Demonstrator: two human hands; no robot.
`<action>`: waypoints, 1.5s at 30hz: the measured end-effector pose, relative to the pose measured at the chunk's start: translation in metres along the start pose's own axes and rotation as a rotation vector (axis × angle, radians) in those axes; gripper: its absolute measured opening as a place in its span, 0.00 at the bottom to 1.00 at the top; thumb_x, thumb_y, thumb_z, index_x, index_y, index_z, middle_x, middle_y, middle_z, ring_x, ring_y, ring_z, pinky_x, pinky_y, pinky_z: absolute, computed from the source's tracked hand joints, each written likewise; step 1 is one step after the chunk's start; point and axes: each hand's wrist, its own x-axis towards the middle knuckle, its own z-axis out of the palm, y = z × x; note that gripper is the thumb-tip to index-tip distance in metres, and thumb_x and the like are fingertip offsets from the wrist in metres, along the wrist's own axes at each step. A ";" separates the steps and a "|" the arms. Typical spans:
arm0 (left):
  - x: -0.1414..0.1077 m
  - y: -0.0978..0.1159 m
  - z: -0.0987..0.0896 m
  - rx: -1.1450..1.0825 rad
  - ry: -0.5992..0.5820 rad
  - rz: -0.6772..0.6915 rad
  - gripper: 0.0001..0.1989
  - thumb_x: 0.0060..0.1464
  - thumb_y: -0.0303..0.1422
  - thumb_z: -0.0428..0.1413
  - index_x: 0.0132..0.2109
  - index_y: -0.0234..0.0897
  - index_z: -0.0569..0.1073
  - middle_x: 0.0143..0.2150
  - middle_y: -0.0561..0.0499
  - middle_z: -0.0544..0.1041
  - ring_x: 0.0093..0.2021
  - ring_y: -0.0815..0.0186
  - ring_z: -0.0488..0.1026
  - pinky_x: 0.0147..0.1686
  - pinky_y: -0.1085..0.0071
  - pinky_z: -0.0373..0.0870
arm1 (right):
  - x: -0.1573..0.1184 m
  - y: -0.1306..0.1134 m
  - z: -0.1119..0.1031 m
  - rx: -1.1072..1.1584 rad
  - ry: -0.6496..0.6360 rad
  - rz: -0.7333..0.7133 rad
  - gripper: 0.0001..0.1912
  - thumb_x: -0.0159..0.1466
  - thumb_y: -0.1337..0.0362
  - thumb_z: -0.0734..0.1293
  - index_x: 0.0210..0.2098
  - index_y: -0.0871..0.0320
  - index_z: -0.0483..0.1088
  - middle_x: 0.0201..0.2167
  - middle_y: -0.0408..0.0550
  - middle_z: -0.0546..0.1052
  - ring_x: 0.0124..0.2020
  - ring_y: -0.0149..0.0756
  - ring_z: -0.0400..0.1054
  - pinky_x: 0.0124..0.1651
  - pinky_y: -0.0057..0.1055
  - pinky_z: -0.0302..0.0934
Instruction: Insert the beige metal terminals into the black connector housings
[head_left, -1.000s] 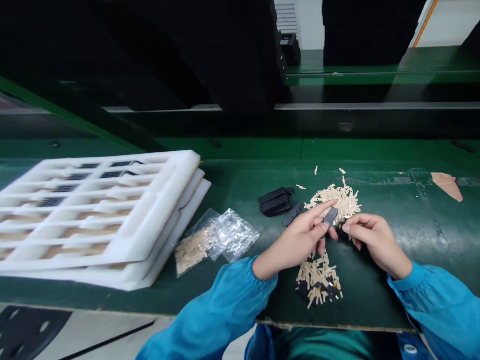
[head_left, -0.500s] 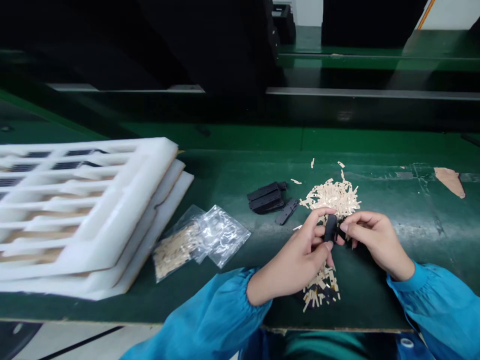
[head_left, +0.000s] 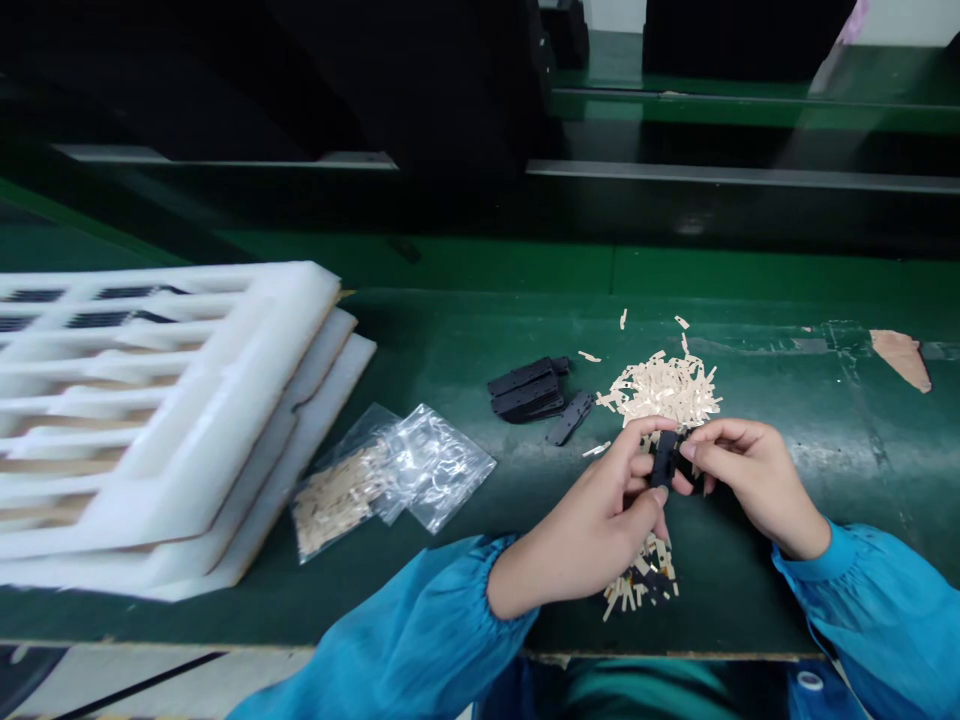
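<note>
Between the fingers of my left hand (head_left: 600, 525) a small black plastic part (head_left: 664, 458) is held upright, its long side facing me. My right hand (head_left: 750, 480) is closed in a pinch at the right edge of that part; whatever lies between its fingertips is hidden. Just beyond both hands spreads a pile of small cream-coloured strips (head_left: 667, 388). Below my left hand is a smaller heap of cream and black bits (head_left: 643, 585). Similar black plastic parts (head_left: 529, 390) lie stacked to the left, with a single one (head_left: 570, 418) beside them.
Clear plastic bags (head_left: 442, 468), one with cream strips (head_left: 341, 500) in it, lie on the green bench (head_left: 442, 330). White foam trays (head_left: 247, 400) are stacked at the left, holding dark parts. A torn brown scrap (head_left: 900, 358) lies far right.
The black part in my left hand has turned slightly, showing more of its face. My right fingertips stay at its edge. The whole view has shifted a little.
</note>
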 end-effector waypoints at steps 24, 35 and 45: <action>-0.002 -0.003 0.001 -0.038 0.002 0.033 0.25 0.64 0.22 0.47 0.65 0.43 0.56 0.45 0.48 0.73 0.32 0.70 0.75 0.36 0.68 0.71 | -0.001 -0.001 0.002 0.005 0.015 0.049 0.11 0.53 0.57 0.75 0.25 0.60 0.78 0.19 0.45 0.76 0.19 0.29 0.62 0.23 0.26 0.59; -0.002 0.002 0.002 -0.053 0.008 0.021 0.24 0.64 0.23 0.49 0.65 0.41 0.56 0.45 0.48 0.73 0.33 0.69 0.75 0.34 0.70 0.70 | -0.002 0.000 0.001 0.023 0.009 0.061 0.11 0.54 0.56 0.76 0.25 0.59 0.78 0.19 0.45 0.75 0.19 0.30 0.62 0.23 0.27 0.58; 0.008 -0.003 -0.003 -0.023 0.123 -0.027 0.22 0.62 0.24 0.48 0.61 0.44 0.62 0.30 0.59 0.65 0.24 0.73 0.61 0.26 0.75 0.61 | 0.001 0.006 0.001 0.051 0.096 -0.002 0.11 0.54 0.57 0.77 0.25 0.58 0.79 0.18 0.42 0.73 0.18 0.29 0.60 0.22 0.26 0.55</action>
